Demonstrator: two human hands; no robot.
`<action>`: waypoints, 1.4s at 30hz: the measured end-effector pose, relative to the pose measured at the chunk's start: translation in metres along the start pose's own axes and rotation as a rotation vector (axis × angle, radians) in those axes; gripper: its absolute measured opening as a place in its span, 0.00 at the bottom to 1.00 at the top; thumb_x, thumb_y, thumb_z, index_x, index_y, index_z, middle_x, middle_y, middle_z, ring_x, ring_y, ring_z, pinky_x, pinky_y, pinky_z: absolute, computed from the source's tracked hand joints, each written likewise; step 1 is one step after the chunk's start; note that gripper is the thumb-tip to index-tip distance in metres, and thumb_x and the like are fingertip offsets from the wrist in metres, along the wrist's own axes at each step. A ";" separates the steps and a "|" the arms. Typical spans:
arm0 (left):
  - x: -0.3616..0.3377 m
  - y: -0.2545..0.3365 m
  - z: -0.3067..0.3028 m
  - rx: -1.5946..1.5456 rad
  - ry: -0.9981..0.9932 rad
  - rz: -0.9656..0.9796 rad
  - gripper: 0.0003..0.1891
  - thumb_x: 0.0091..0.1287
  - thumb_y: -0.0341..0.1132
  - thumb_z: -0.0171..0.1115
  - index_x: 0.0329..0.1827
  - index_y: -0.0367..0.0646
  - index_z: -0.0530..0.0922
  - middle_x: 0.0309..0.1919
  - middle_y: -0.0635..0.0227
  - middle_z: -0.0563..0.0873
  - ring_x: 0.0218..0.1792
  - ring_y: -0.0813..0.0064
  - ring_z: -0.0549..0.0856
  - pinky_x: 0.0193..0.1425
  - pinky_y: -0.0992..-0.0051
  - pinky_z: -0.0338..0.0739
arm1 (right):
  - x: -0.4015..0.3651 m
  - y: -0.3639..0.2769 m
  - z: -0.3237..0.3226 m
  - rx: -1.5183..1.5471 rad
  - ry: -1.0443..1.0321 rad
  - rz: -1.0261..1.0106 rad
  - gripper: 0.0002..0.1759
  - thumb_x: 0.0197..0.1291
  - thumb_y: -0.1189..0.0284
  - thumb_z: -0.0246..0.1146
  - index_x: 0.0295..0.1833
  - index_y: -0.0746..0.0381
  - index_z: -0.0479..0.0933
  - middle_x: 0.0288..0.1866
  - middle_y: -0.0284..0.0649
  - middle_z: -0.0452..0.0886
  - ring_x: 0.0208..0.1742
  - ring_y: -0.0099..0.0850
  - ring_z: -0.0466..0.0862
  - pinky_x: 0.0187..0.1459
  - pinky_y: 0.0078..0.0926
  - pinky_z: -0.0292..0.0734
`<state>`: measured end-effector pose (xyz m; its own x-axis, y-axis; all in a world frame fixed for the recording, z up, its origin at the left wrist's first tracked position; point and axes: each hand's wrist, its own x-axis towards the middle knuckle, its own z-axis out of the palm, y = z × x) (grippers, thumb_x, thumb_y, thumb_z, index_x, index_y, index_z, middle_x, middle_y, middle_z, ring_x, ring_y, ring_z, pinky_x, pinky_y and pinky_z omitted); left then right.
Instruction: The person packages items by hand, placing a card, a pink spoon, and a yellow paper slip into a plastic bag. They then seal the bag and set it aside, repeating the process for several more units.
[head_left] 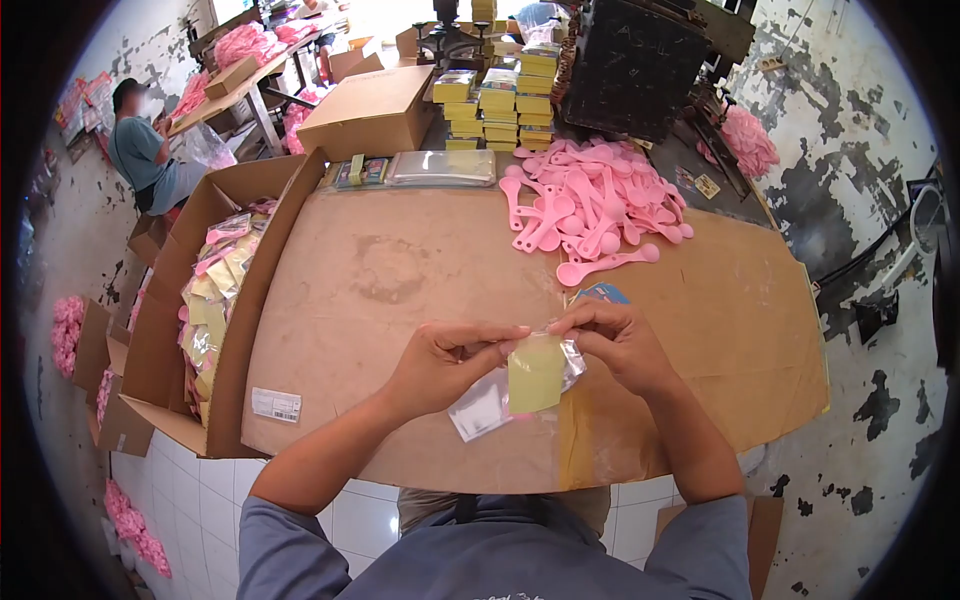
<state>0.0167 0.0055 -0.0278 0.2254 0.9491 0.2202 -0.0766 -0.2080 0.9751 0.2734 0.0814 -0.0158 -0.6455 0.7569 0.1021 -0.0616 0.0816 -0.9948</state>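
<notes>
My left hand (445,360) and my right hand (615,340) together pinch the top of a small clear plastic bag (500,395) with a yellow card (537,372) inside it, held just above the cardboard-covered table (380,290). Something pink shows at the bag's lower edge. A heap of pink plastic spoons (590,200) lies on the table beyond my right hand. A printed blue card (600,293) peeks out behind my right fingers.
An open cardboard box (215,300) of filled packets stands at the left. Stacks of yellow cards (500,105), a flat pile of clear bags (420,168), a closed box (370,110) and a black machine (630,65) are at the back. A seated person (145,150) is far left.
</notes>
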 end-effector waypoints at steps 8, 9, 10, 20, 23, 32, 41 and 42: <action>0.004 0.001 0.001 -0.025 -0.007 -0.174 0.13 0.77 0.29 0.64 0.60 0.33 0.86 0.50 0.63 0.92 0.47 0.78 0.90 0.54 0.75 0.86 | -0.003 0.010 0.001 0.016 -0.001 0.045 0.10 0.70 0.77 0.69 0.53 0.68 0.86 0.43 0.34 0.88 0.46 0.20 0.86 0.48 0.20 0.81; 0.004 0.001 0.001 -0.031 -0.013 -0.198 0.13 0.77 0.29 0.64 0.60 0.34 0.86 0.49 0.63 0.92 0.47 0.78 0.90 0.54 0.75 0.86 | -0.003 0.011 0.001 0.026 0.007 0.051 0.10 0.70 0.77 0.69 0.54 0.69 0.86 0.43 0.34 0.88 0.46 0.20 0.86 0.48 0.20 0.81; 0.004 0.000 0.000 -0.037 -0.018 -0.222 0.14 0.77 0.29 0.64 0.61 0.34 0.85 0.49 0.63 0.92 0.47 0.79 0.90 0.53 0.76 0.86 | -0.003 0.011 0.000 0.036 0.015 0.059 0.11 0.70 0.77 0.69 0.54 0.69 0.85 0.44 0.35 0.88 0.46 0.20 0.86 0.48 0.20 0.82; 0.004 0.003 -0.002 0.002 -0.013 -0.248 0.14 0.78 0.30 0.64 0.62 0.34 0.84 0.49 0.62 0.92 0.49 0.78 0.89 0.54 0.75 0.87 | -0.003 0.004 0.009 -0.231 0.069 -0.057 0.16 0.71 0.75 0.68 0.61 0.69 0.81 0.46 0.34 0.87 0.47 0.19 0.85 0.49 0.21 0.81; 0.004 -0.001 -0.007 -0.021 0.026 -0.185 0.16 0.78 0.30 0.63 0.66 0.34 0.82 0.51 0.61 0.91 0.51 0.78 0.89 0.54 0.75 0.87 | -0.006 -0.006 0.015 -0.092 -0.052 0.031 0.15 0.70 0.79 0.69 0.60 0.67 0.80 0.45 0.33 0.85 0.46 0.20 0.83 0.50 0.21 0.78; 0.003 0.004 -0.016 0.024 -0.126 -0.326 0.19 0.78 0.33 0.64 0.68 0.36 0.76 0.47 0.67 0.88 0.47 0.77 0.88 0.50 0.74 0.86 | -0.003 -0.005 0.005 -0.004 -0.042 -0.071 0.15 0.70 0.75 0.69 0.60 0.66 0.81 0.44 0.30 0.85 0.46 0.18 0.83 0.49 0.22 0.78; 0.017 0.055 -0.043 -0.480 0.908 0.427 0.30 0.84 0.54 0.36 0.70 0.40 0.74 0.55 0.62 0.86 0.56 0.68 0.86 0.52 0.68 0.84 | -0.009 -0.009 -0.074 -0.928 0.407 -0.026 0.17 0.61 0.71 0.73 0.55 0.65 0.84 0.45 0.42 0.84 0.45 0.36 0.84 0.52 0.33 0.79; 0.018 0.050 -0.043 -0.480 0.915 0.417 0.32 0.84 0.57 0.32 0.71 0.40 0.73 0.55 0.62 0.86 0.56 0.68 0.85 0.52 0.68 0.84 | -0.009 -0.008 -0.073 -0.935 0.352 -0.003 0.18 0.61 0.71 0.73 0.55 0.64 0.84 0.45 0.42 0.84 0.45 0.36 0.84 0.52 0.34 0.79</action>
<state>-0.0246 0.0223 0.0241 -0.6910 0.6841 0.2334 -0.3920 -0.6260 0.6742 0.3354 0.1211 -0.0079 -0.3745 0.8925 0.2513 0.6589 0.4468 -0.6051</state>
